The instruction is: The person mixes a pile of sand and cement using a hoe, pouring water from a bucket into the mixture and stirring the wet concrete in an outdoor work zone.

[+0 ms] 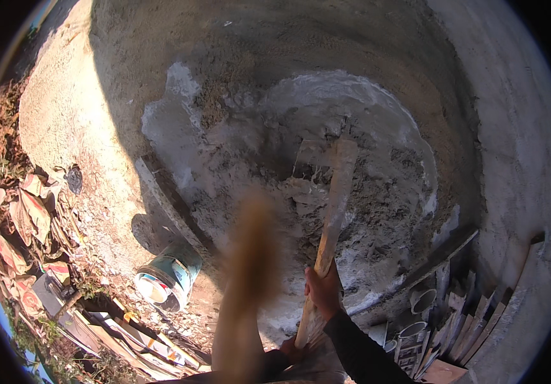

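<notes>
Hoe [331, 230]: set over the wet mix [387, 179], its handle [342, 185] slanting back toward the person, a slope that probably lets the head reach the pile while the feet stay off it

Blade [312, 153]: at the far end, left of the handle, greyed with mix and low against the pile; whether its edge is buried, I cannot tell

Right grip [324, 289]: closed round the handle partway along, no gap showing, likely there to steer and press

Left grip [291, 349]: nearer the body, by the handle's low end, apparently wrapped round it though partly hidden; the space between the two would give leverage

Boards: left board [172, 208] and right board [438, 256] lie along the sides of the mix, perhaps to keep it from spreading

Bucket [182, 272]: just outside the left board, seemingly tipped on its side, clear of the blade

Planks [473, 329]: gathered near the wall [515, 166], presumably out of the way

Blurred shape [256, 249]: brown, close to the camera; I cannot tell what it is
</notes>
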Tool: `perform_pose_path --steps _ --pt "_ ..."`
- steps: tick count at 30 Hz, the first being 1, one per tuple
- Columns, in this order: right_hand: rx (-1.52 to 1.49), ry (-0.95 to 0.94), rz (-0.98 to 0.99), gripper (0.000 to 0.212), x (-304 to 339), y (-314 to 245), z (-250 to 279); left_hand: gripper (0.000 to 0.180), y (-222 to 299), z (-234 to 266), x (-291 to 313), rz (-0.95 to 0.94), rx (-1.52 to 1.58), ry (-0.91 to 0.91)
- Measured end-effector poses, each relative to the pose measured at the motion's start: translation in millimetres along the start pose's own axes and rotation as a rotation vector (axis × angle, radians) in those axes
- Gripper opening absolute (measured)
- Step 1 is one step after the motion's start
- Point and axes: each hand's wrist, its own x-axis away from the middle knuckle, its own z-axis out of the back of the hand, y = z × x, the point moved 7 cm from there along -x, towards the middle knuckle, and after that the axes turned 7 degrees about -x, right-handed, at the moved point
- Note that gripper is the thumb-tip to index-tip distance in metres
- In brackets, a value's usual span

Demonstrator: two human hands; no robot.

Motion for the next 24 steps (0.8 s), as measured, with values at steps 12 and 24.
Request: perform_pose_path --steps 12,24 --pt "0.364 0.301 0.453 0.042 -412 -227 45 0.05 263 225 -341 -0.225 0.274 0.149" --pt "0.054 0.132 -0.118 0.049 -173 52 86 0.033 48 53 -78 0.211 0.243 0.055"
